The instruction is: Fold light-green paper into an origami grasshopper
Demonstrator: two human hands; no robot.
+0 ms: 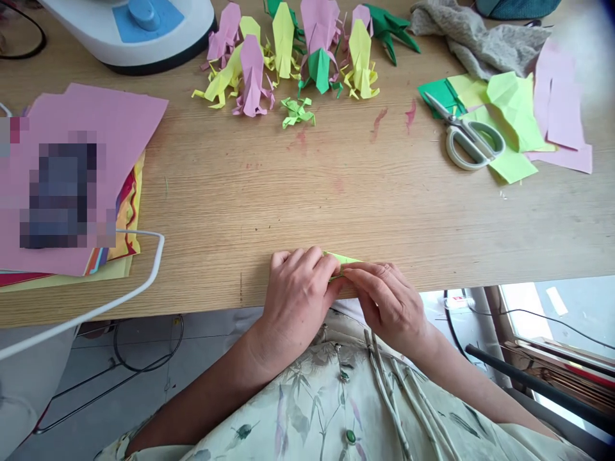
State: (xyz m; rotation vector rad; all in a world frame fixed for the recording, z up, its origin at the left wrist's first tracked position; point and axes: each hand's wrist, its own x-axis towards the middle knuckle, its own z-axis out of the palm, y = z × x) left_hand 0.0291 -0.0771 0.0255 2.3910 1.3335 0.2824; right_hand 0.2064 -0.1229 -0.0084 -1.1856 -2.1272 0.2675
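A small folded piece of yellow-green paper [342, 258] is at the table's front edge, mostly covered by my fingers. My left hand [302, 291] is closed on its left part, knuckles up. From the right, my right hand [387, 294] pinches the same paper, its fingertips close to those of my left hand. Only the upper edge of the paper and a sliver between the fingers show. Farther back stand several folded paper figures, among them a pink one [252, 77], a yellow one [361, 61] and a small green one [298, 112].
Grey-handled scissors [473, 137] lie on green paper pieces [514, 168] at the right, beside a grey cloth [468, 38]. Pink sheets [115, 121] are stacked at the left, near a white cable [156, 262]. A white device [187, 38] stands at the back left.
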